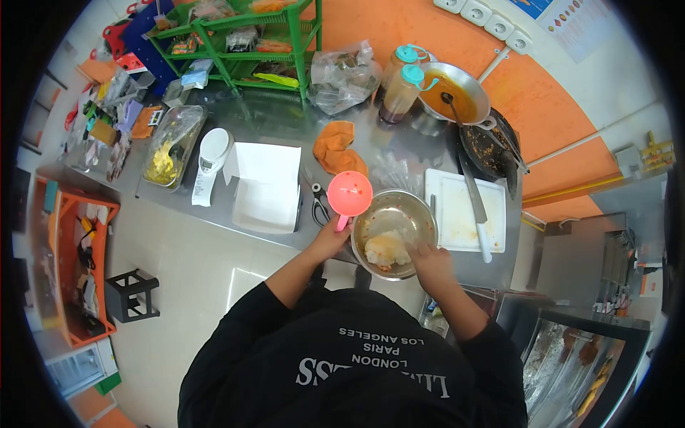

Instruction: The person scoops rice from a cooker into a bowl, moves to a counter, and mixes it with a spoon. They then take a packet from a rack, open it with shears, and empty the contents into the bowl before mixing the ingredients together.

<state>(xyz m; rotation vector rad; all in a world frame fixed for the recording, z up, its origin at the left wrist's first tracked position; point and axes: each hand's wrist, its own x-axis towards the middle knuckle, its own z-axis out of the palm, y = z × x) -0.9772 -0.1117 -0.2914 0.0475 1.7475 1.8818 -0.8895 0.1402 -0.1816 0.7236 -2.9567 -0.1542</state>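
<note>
A steel bowl point(419, 214) stands at the front edge of the metal table, with a mound of white rice point(385, 250) and some reddish bits inside. My left hand point(332, 239) is closed round the handle of a pink cup point(350, 191), held just left of the bowl. Over the bowl's right rim is my right hand point(430, 265), blurred by motion; its fingers point into the bowl beside the rice, and whether they hold anything cannot be made out.
Left of the cup lie scissors point(319, 203), an open white box point(266, 192) and a scale point(213, 148). An orange cloth point(337, 146) lies behind. Rightward, a knife point(474, 200) rests on a white cutting board point(454, 210); a pan of sauce point(467, 82) stands behind.
</note>
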